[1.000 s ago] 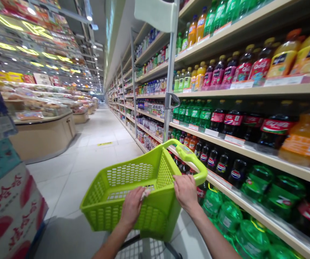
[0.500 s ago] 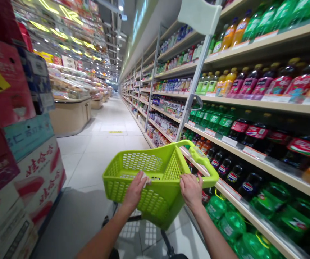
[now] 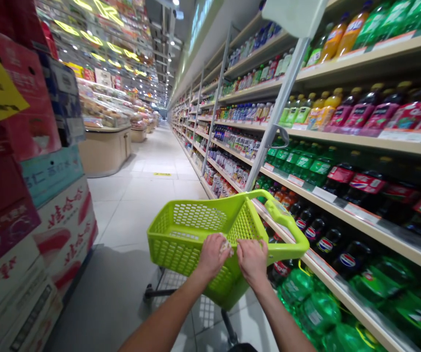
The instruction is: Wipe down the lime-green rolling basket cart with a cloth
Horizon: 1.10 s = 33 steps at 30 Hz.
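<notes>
A lime-green shopping cart (image 3: 181,249) stands sideways in front of me, its handle pointing right toward the shelves. My left hand (image 3: 211,256) is closed at the near rim of the basket, with a crumpled whitish tissue (image 3: 226,245) showing at its thumb side. Close beside it, my right hand (image 3: 252,261) is closed over the same rim, near the handle end. The fingertips of both hands are partly hidden behind the rim. No goods show inside the part of the basket I can see.
Drink shelves (image 3: 364,137) packed with bottles line the right side, close to the cart handle. Stacked drink cartons (image 3: 64,220) rise on the left. A tiled aisle (image 3: 140,190) runs ahead past a rounded display counter (image 3: 104,151).
My left hand has slid right along the rim, nearer my right hand, still with the tissue. The view has shifted, so the cart and surroundings sit slightly further right.
</notes>
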### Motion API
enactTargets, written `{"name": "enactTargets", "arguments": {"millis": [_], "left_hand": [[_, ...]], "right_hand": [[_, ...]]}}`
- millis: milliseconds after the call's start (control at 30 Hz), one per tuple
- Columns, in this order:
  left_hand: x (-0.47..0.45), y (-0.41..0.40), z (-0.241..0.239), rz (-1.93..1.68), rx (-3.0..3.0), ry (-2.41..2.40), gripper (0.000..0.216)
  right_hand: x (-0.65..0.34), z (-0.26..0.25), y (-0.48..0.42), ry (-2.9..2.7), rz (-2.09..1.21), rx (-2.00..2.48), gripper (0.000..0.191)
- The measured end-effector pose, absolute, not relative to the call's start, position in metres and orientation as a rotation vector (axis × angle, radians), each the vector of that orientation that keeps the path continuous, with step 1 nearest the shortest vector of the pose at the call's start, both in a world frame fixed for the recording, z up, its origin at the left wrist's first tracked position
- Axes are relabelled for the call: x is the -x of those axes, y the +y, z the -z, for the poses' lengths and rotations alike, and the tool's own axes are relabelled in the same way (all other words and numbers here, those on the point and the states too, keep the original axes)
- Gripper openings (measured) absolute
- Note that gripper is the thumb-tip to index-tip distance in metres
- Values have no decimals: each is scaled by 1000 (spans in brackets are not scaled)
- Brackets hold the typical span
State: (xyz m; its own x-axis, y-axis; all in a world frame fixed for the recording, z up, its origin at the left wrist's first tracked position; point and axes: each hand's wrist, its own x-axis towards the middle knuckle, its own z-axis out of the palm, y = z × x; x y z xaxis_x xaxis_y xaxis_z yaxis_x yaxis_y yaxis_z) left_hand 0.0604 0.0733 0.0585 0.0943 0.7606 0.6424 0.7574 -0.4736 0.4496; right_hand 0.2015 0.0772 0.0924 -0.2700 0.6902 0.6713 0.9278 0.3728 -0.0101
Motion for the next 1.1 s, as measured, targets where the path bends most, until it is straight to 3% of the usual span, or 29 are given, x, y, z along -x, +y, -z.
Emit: {"name": "enactTargets", "arguments": {"millis": [167, 367, 633, 867, 1100], "left_hand": [[-42, 88, -44, -1173, -2557, 1661, 31], [36, 85, -7, -1377, -2423, 2026, 37], [-14, 90, -15, -1369, -2624, 1658, 37], [87, 79, -3, -1321, -2371, 2031, 38], [4, 80, -13, -1365, -2613, 1607, 44]], "right_hand": [[-206, -89, 77, -1997, 542, 1371, 20], [-209, -89, 76, -1999, 520, 1353, 19], [-192, -77, 67, -2014, 509, 1330, 24], [-198, -75, 68, -2012, 515, 1366, 25], [-182, -68, 65, -2038, 516, 1394, 28]]}}
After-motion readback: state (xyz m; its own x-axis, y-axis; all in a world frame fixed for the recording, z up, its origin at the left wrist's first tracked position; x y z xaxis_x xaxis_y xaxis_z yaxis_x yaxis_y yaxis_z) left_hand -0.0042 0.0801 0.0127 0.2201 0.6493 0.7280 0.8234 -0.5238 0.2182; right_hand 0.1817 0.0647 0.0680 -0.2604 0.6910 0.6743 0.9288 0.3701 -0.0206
